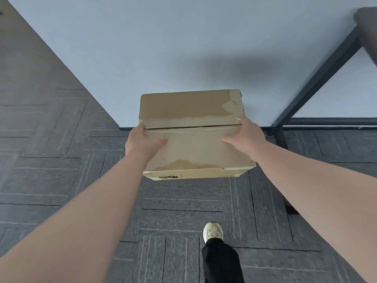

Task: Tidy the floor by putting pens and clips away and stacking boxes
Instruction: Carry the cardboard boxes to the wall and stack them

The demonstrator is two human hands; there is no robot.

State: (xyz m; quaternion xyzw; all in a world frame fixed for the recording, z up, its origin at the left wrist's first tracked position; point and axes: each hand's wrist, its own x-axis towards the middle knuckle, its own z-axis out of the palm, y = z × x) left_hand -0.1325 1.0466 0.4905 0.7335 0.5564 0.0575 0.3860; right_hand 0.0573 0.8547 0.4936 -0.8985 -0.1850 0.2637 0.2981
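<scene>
A closed brown cardboard box (pixel 193 131) with torn tape on its top flaps is held up in front of me, above the grey carpet. My left hand (pixel 142 142) grips its left side, thumb lying on the top flap. My right hand (pixel 244 135) grips the right side the same way. Both arms are stretched forward. The box's underside and my fingers beneath it are hidden. No pens or clips are in view.
A pale wall (pixel 183 48) stands just beyond the box, meeting the grey carpet tiles (pixel 61 170) at a dark skirting. A black metal table frame (pixel 318 78) stands at the right. My foot in a light shoe (pixel 213 231) steps forward below.
</scene>
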